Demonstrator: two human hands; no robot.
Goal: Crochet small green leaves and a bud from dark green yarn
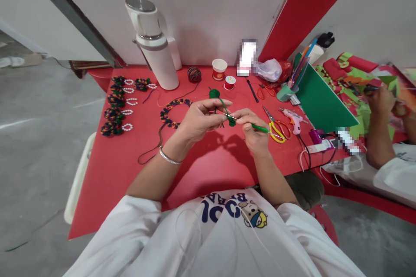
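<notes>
My right hand (253,127) is closed around a crochet hook (260,128) with a green handle, its metal tip pointing left. At that tip is a small piece of green crochet (232,120), pinched by my left hand (208,117). A strand of green yarn runs over my left fingers, with a small ball of green yarn (214,93) just beyond them on the red table (208,169). Left of my left hand lies a crocheted ring (169,110) in dark, orange and red yarn, partly hidden by that hand.
Several multicolour crochet pieces with bead loops (112,127) line the left side. Behind stand a white flask (162,60), a paper cup (219,69) and a yarn ball (194,74). Yellow-handled scissors (277,132) and a pink glue gun (294,120) lie right. A co-worker's hands (385,99) work beyond a green divider (325,95).
</notes>
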